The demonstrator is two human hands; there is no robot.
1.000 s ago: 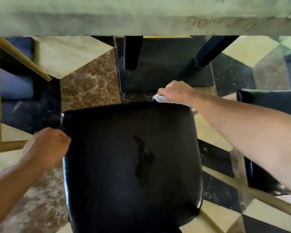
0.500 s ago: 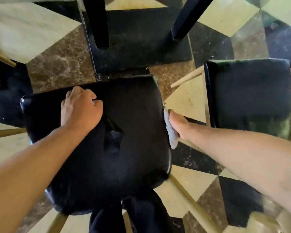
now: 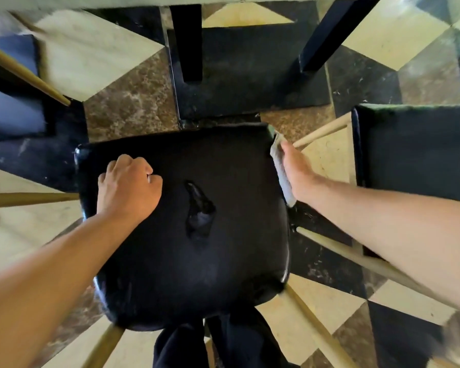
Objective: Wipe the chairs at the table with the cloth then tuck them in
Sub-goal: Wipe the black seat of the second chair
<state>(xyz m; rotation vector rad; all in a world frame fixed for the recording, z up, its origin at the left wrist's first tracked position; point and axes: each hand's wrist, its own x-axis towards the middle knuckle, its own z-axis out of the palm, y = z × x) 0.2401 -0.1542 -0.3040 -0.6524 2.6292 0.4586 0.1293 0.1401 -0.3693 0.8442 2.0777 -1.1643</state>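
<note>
A chair with a black padded seat (image 3: pixel 223 261) and pale wooden legs stands below me; the seat has a tear in its middle. My left hand (image 3: pixel 128 187) rests as a closed fist on the seat's left part, holding nothing. My right hand (image 3: pixel 296 172) presses a grey cloth (image 3: pixel 282 171) flat against the seat's right side edge. A second black-seated chair (image 3: pixel 414 152) stands to the right. The table's edge (image 3: pixel 117 1) runs along the top of the view.
A black table base (image 3: pixel 250 75) with two dark legs sits on the floor just beyond the chair. Another chair's wooden legs (image 3: pixel 24 73) show at the far left. The floor is a pattern of cream, brown and black tiles. My dark trouser legs (image 3: pixel 223 343) are at the bottom.
My right hand with the cloth went from the seat's far edge to its right side and now sits a little further forward. My left hand moved from the seat's left edge onto its top.
</note>
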